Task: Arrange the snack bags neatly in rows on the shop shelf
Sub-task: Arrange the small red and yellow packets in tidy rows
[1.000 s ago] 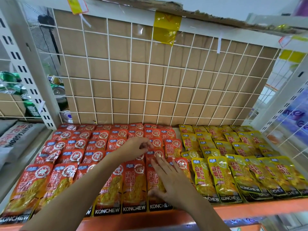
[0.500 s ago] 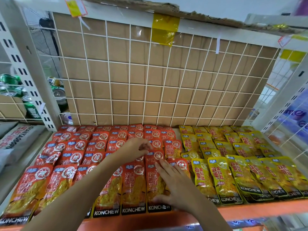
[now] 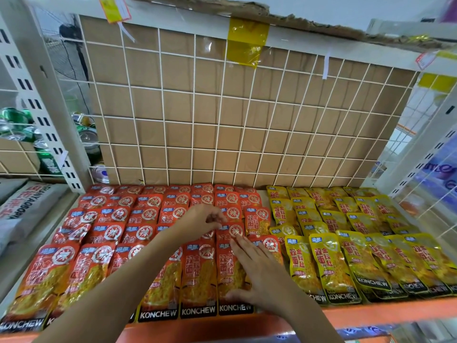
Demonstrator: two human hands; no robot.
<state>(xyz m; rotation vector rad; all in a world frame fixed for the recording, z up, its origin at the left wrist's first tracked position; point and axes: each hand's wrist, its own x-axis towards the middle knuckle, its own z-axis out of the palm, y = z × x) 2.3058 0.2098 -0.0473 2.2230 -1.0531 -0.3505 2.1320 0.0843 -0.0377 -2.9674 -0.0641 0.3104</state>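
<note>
Right hand (image 3: 257,273) flat, fingers spread, pressed front-row red snack bags (image 3: 197,273) on shelf (image 3: 371,315); left hand (image 3: 200,220) curled over second-row red bag (image 3: 233,230), couldn't tell if gripping; yellow snack bags (image 3: 331,263) lay beside, rightward.

The red snack bags (image 3: 197,276) and yellow snack bags (image 3: 329,263) are glossy, crinkled plastic film catching glare. Matt brown cardboard (image 3: 247,134) backs a white-coated wire grid (image 3: 197,92). The tape (image 3: 244,43) is shiny translucent yellow plastic; the cans (image 3: 86,138) have bright metal tops.

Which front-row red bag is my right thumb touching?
The red bag with the rightmost KONCHEW label among reds; the right hand rests its thumb above it.
</note>
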